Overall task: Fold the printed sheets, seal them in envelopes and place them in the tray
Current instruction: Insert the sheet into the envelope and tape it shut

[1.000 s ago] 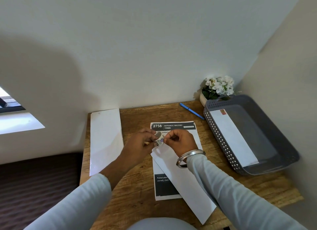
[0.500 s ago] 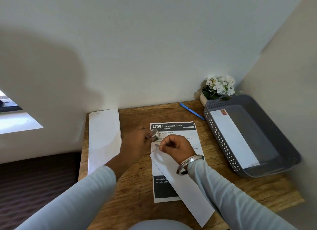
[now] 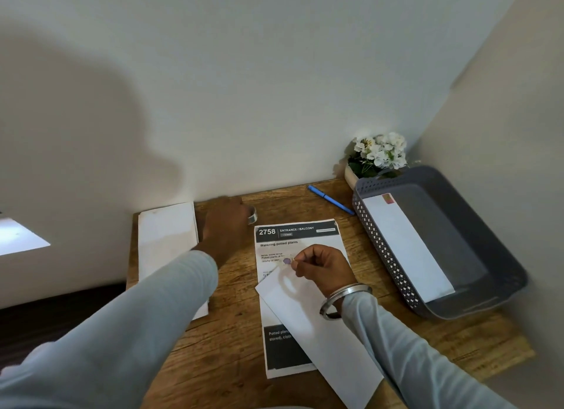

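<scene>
A printed sheet (image 3: 297, 239) headed "2758" lies flat in the middle of the wooden desk. Across it lies a white envelope (image 3: 308, 323), set at a slant. My right hand (image 3: 323, 265) pinches a small bluish sticker (image 3: 287, 260) over the envelope's upper end. My left hand (image 3: 224, 225) reaches toward the back of the desk and holds a small silvery roll (image 3: 252, 217). The grey tray (image 3: 500, 256) at the right holds one white envelope (image 3: 406, 243) with a reddish sticker at its far end.
A stack of white envelopes (image 3: 166, 240) lies along the desk's left side. A blue pen (image 3: 331, 199) lies near the back wall. A pot of white flowers (image 3: 377, 156) stands in the back corner behind the tray. Walls close in at the back and right.
My left hand has moved away from my right hand, carrying the silvery roll to the back of the desk. My right hand has stayed over the envelope's end with the sticker.
</scene>
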The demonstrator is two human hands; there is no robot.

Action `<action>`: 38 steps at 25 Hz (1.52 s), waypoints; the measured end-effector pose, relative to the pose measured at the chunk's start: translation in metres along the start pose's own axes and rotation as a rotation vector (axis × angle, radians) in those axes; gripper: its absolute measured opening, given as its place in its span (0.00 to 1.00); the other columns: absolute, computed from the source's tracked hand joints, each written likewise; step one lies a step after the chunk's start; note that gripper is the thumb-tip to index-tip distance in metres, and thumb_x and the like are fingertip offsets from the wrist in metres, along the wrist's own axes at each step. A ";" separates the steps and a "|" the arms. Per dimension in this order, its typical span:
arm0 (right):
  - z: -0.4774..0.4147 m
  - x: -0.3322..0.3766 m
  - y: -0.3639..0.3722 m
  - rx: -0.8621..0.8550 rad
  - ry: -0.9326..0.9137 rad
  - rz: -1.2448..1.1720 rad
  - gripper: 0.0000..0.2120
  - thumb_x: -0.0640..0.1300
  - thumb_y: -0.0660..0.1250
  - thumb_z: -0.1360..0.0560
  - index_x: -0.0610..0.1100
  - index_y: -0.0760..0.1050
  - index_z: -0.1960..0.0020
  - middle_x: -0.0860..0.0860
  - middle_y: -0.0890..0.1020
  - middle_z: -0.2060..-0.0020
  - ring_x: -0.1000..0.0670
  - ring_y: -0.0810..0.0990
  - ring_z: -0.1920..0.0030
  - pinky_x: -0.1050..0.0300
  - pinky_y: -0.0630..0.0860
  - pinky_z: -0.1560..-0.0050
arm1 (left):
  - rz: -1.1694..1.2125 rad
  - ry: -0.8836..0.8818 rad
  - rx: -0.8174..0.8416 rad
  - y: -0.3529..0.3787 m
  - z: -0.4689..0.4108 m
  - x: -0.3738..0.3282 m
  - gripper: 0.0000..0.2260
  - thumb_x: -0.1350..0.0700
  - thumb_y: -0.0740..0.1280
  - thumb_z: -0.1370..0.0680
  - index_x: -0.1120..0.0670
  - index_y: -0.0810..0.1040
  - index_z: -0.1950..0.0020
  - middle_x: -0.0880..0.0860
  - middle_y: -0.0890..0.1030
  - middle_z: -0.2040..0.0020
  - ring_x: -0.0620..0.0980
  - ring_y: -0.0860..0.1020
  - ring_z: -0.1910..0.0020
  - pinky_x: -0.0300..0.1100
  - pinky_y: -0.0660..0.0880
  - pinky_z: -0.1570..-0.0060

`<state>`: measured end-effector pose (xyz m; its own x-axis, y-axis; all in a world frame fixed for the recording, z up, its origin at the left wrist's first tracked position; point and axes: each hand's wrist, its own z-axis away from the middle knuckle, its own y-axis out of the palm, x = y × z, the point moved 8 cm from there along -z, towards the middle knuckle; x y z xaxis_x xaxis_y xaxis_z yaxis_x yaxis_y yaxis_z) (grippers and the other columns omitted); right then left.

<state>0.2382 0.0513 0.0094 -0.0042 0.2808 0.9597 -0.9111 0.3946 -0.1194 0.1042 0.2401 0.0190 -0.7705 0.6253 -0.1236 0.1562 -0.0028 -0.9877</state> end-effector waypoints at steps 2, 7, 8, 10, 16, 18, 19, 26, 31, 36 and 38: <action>-0.001 -0.001 -0.002 -0.003 0.016 -0.027 0.06 0.30 0.73 0.29 0.39 0.80 0.61 0.48 0.83 0.68 0.53 0.80 0.67 0.66 0.75 0.65 | -0.059 0.014 0.006 0.006 -0.003 0.006 0.10 0.53 0.73 0.24 0.47 0.80 0.43 0.51 0.80 0.50 0.55 0.78 0.51 0.50 0.81 0.56; -0.005 -0.003 -0.006 -0.032 0.068 -0.106 0.07 0.31 0.74 0.29 0.40 0.80 0.62 0.45 0.83 0.67 0.49 0.79 0.67 0.59 0.75 0.65 | 0.236 -0.050 -0.135 -0.005 0.018 0.010 0.11 0.56 0.71 0.23 0.51 0.81 0.41 0.52 0.80 0.44 0.54 0.79 0.47 0.50 0.80 0.55; -0.005 -0.003 -0.006 -0.043 0.078 -0.117 0.05 0.31 0.74 0.30 0.39 0.80 0.61 0.45 0.83 0.67 0.48 0.79 0.67 0.58 0.75 0.65 | 0.381 -0.068 -0.155 -0.007 0.028 0.006 0.09 0.54 0.69 0.22 0.50 0.80 0.42 0.50 0.81 0.46 0.52 0.80 0.48 0.49 0.80 0.55; -0.004 -0.003 -0.005 -0.064 0.093 -0.135 0.04 0.31 0.74 0.30 0.37 0.80 0.59 0.45 0.82 0.68 0.48 0.79 0.67 0.57 0.75 0.65 | 0.796 -0.120 -0.052 -0.005 0.050 -0.010 0.08 0.51 0.68 0.20 0.47 0.80 0.41 0.45 0.83 0.49 0.47 0.82 0.51 0.48 0.81 0.55; 0.005 0.004 0.008 -0.032 0.072 -0.053 0.07 0.31 0.74 0.30 0.40 0.79 0.57 0.45 0.82 0.66 0.48 0.81 0.66 0.55 0.78 0.61 | 1.220 -0.200 0.163 -0.009 0.102 -0.054 0.15 0.50 0.74 0.24 0.45 0.79 0.38 0.44 0.85 0.52 0.44 0.84 0.54 0.41 0.82 0.60; 0.010 0.006 0.012 -0.010 0.047 -0.030 0.07 0.30 0.74 0.30 0.39 0.79 0.56 0.45 0.82 0.67 0.49 0.80 0.66 0.59 0.77 0.63 | 1.233 -0.199 0.145 -0.009 0.106 -0.054 0.13 0.53 0.74 0.23 0.46 0.80 0.39 0.46 0.86 0.54 0.45 0.84 0.55 0.40 0.81 0.61; 0.012 0.007 0.012 -0.007 0.037 -0.020 0.08 0.30 0.73 0.30 0.39 0.79 0.55 0.45 0.82 0.67 0.49 0.80 0.66 0.61 0.77 0.64 | 1.231 -0.204 0.138 -0.009 0.107 -0.053 0.12 0.54 0.74 0.23 0.46 0.80 0.41 0.46 0.86 0.54 0.45 0.84 0.56 0.40 0.82 0.61; 0.019 0.014 0.004 -0.020 -0.091 0.241 0.15 0.39 0.78 0.31 0.49 0.78 0.49 0.48 0.84 0.63 0.51 0.84 0.60 0.58 0.81 0.55 | 0.873 -0.003 0.176 -0.006 0.104 -0.065 0.17 0.54 0.74 0.23 0.45 0.78 0.35 0.44 0.82 0.59 0.41 0.81 0.58 0.36 0.80 0.55; 0.022 0.009 -0.001 -0.032 -0.034 0.324 0.12 0.40 0.77 0.30 0.48 0.76 0.52 0.48 0.83 0.64 0.49 0.83 0.67 0.56 0.79 0.64 | 0.796 0.035 0.195 0.002 0.097 -0.070 0.21 0.56 0.71 0.21 0.45 0.74 0.29 0.40 0.83 0.53 0.41 0.81 0.52 0.41 0.80 0.46; 0.021 -0.024 -0.020 -0.208 0.239 -0.023 0.11 0.32 0.75 0.31 0.39 0.74 0.56 0.41 0.82 0.65 0.45 0.80 0.73 0.55 0.76 0.70 | 0.751 -0.085 0.173 0.016 0.093 -0.057 0.20 0.56 0.72 0.23 0.46 0.75 0.31 0.43 0.82 0.43 0.43 0.80 0.51 0.43 0.82 0.48; 0.021 -0.036 -0.024 -0.246 0.320 -0.097 0.10 0.29 0.74 0.31 0.39 0.74 0.57 0.42 0.82 0.66 0.45 0.80 0.74 0.55 0.75 0.70 | 0.707 -0.094 0.226 0.026 0.092 -0.058 0.21 0.54 0.73 0.23 0.46 0.75 0.31 0.45 0.81 0.39 0.45 0.80 0.49 0.45 0.81 0.48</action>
<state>0.2514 0.0136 -0.0166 0.2404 0.4746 0.8468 -0.7750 0.6191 -0.1269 0.0956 0.1317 -0.0079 -0.5848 0.3457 -0.7339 0.5109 -0.5457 -0.6642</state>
